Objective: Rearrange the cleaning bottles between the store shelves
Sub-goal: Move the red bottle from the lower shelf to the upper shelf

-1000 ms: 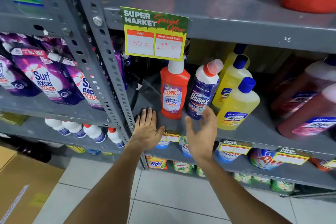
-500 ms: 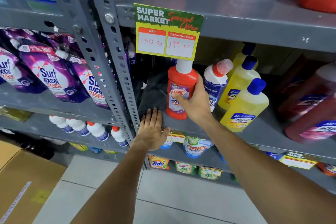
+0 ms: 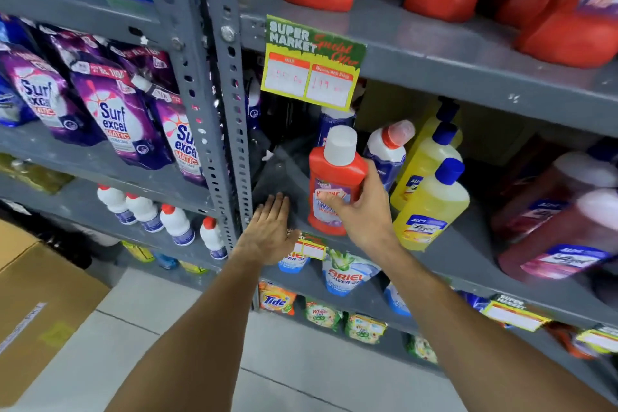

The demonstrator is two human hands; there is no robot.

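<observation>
Right hand (image 3: 363, 211) fingers wrapped around upright red bottle (image 3: 334, 184), cap up, left hand (image 3: 269, 231) flat, spread

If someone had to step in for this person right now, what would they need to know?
Right hand: fingers wrapped around the red bottle, tilted at the shelf's front edge.
Left hand: empty, flat on the same shelf beside it.
Neighbours: white bottle with red cap and yellow bottles to the right.
Done: bottle gripped.
Left: carry it to another shelf; which one isn't shown.
</observation>
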